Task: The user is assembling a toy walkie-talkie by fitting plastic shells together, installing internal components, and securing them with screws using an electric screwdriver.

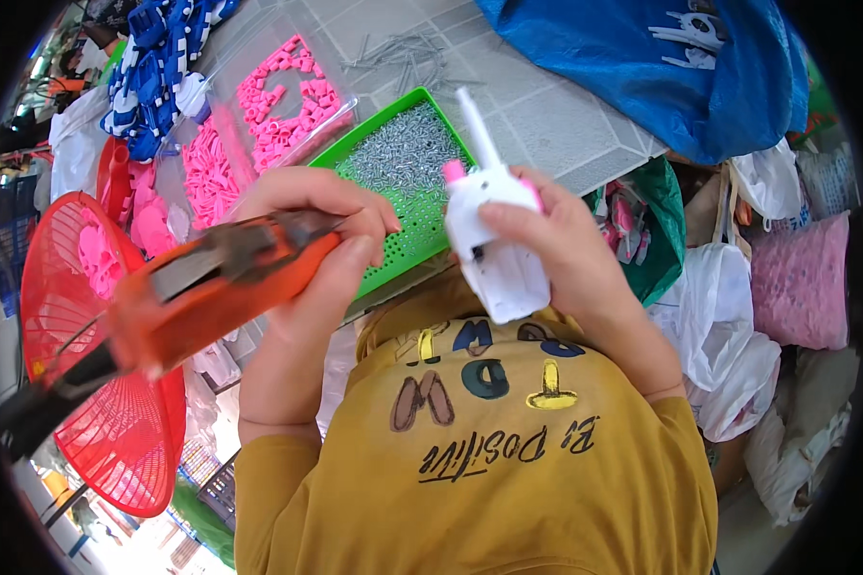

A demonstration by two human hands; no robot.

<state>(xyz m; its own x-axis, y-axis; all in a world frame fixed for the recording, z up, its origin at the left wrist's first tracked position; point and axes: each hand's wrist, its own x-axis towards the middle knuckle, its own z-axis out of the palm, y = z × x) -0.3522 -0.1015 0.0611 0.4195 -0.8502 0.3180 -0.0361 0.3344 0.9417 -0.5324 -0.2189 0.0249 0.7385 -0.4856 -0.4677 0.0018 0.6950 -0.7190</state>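
White plastic forms the handset held by the right hand in the head view, just right of a green tray and in front of the person's mustard shirt. Its grip is closed round the right side, thumb lying over the face; a white antenna points far and slightly left, with a pink knob beside it. On the left, the left hand has its grip curled around the right end of an orange tool, blurred and close to the camera, with a dark cord at its near left end. Small metal screws heap at the far side of the perforated tray. Farther left, short pink pieces lie in a clear container, and slender pink pieces are piled next to them. Thin metal rods lie scattered at the far side of the grey table, and a blue bag with white parts sits far right. Near right, an open green bag contains pink and white pieces; a round red mesh stands at left.
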